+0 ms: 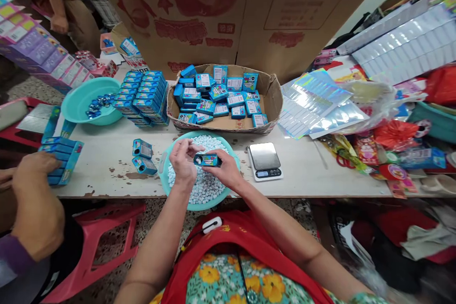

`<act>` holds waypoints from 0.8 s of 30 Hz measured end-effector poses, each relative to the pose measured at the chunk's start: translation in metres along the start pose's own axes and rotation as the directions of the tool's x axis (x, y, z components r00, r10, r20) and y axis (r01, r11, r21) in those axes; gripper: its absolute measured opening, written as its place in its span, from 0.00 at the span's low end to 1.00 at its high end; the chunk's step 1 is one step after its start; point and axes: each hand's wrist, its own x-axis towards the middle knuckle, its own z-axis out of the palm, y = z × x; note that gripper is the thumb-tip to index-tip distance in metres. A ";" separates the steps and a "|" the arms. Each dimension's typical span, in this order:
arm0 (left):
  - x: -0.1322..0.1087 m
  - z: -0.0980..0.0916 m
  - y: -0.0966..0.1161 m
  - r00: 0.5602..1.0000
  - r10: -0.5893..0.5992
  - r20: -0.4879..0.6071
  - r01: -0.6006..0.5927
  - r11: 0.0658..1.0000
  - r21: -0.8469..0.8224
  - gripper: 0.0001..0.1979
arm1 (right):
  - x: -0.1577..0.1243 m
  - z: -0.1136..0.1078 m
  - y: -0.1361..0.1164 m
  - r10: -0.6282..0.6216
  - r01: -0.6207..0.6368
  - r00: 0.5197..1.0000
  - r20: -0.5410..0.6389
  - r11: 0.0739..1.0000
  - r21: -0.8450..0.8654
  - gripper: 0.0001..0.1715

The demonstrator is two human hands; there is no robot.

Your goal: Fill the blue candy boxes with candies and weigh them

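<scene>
My right hand holds a small blue candy box level over a turquoise basin. The basin is full of small white round candies. My left hand is at the box's left end, its fingers curled together; what they hold, if anything, is hidden. Two more blue boxes rest on the table left of the basin. Behind the basin, a low cardboard tray holds several blue boxes lying in a jumble. A digital scale with a bare steel plate sits to the right.
Blue boxes are stacked beside a turquoise bowl of shiny blue wrapped pieces. At left, a co-worker's hand touches a row of blue boxes. Silvery sheets and packaging clutter the right. A large carton stands behind.
</scene>
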 end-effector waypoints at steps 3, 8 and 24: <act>0.027 -0.016 -0.024 0.993 0.098 -0.062 -0.077 0.959 0.274 0.13 | -0.011 -0.017 0.001 0.046 -0.041 0.998 -0.038 0.990 0.132 0.22; 0.056 -0.019 -0.078 0.938 0.014 0.346 -0.310 0.482 0.820 0.14 | -0.023 -0.045 0.004 0.046 -0.030 0.993 -0.110 0.989 0.148 0.22; 0.030 -0.041 -0.064 0.986 -0.092 -0.136 0.159 0.740 0.653 0.17 | -0.008 -0.036 0.011 -0.020 0.016 0.999 -0.044 0.996 -0.089 0.19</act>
